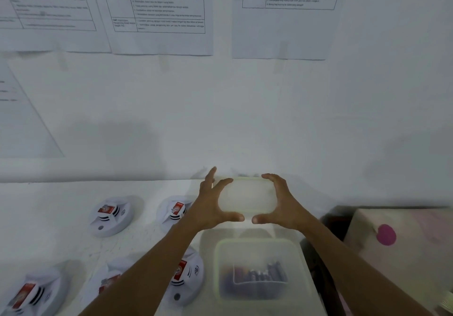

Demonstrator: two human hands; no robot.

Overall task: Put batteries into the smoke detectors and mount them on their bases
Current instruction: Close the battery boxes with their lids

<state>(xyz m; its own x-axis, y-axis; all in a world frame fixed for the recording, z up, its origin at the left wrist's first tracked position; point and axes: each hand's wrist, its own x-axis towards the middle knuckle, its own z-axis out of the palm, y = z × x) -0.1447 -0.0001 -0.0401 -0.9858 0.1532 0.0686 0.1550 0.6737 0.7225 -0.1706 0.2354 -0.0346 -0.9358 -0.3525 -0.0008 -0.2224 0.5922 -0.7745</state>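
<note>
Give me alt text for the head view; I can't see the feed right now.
The left hand and right hand hold a translucent lid by its short edges, just beyond an open plastic container holding dark batteries. Five white smoke detectors sit on the white table to the left; printed sheets hang on the wall.

A plain assembly workstation, by the look of it: printed sheets (159,9) with ruled tables of text are taped to the white wall (245,119) above a white table (61,200), where identical smoke detectors (111,216) lie in rows beside a clear plastic box (217,266) of batteries (264,275).
</note>
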